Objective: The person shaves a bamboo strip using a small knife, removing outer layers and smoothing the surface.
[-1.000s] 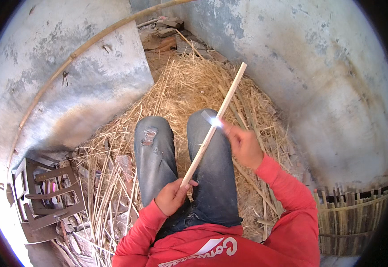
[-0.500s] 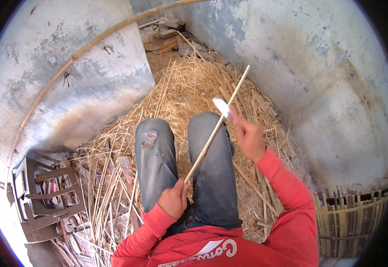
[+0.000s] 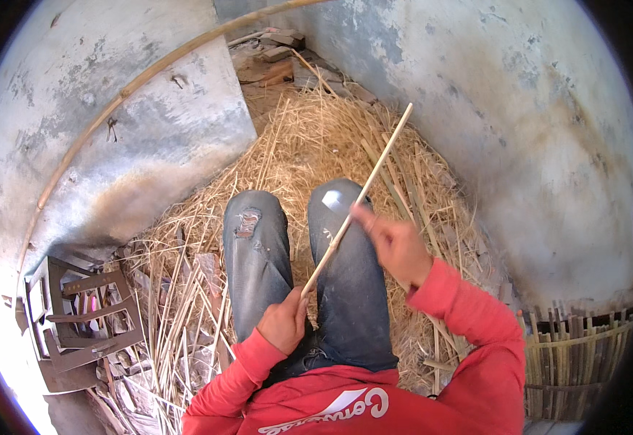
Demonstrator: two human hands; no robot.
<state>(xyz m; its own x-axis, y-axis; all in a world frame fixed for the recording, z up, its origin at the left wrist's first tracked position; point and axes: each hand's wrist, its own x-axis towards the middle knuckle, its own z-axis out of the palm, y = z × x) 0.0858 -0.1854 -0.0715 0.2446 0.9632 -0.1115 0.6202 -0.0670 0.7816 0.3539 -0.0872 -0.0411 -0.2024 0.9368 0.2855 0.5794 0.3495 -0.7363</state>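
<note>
My left hand (image 3: 283,322) is closed round the lower end of a slim pale bamboo stick (image 3: 379,161). The stick slants up and away to the right across my right thigh. My right hand (image 3: 399,250) is closed at the stick's right side, gripping a knife (image 3: 333,201) whose handle is hidden by the fingers. Its short, bright blade shows left of the stick, over my right knee, smeared by glare and motion. A small curl of shaving (image 3: 327,235) stands on the stick below the blade.
Shavings and straw-like strips (image 3: 309,134) cover the floor ahead of my knees. A brown slatted frame (image 3: 99,319) lies at left, and a woven bamboo basket (image 3: 574,362) stands at right. A long curved pole (image 3: 124,90) leans along the left wall; bricks (image 3: 276,54) lie in the far corner.
My right hand has drawn the knife down along the stick toward me. A curl of shaving now shows on the stick. My left hand keeps its grip at the lower end.
</note>
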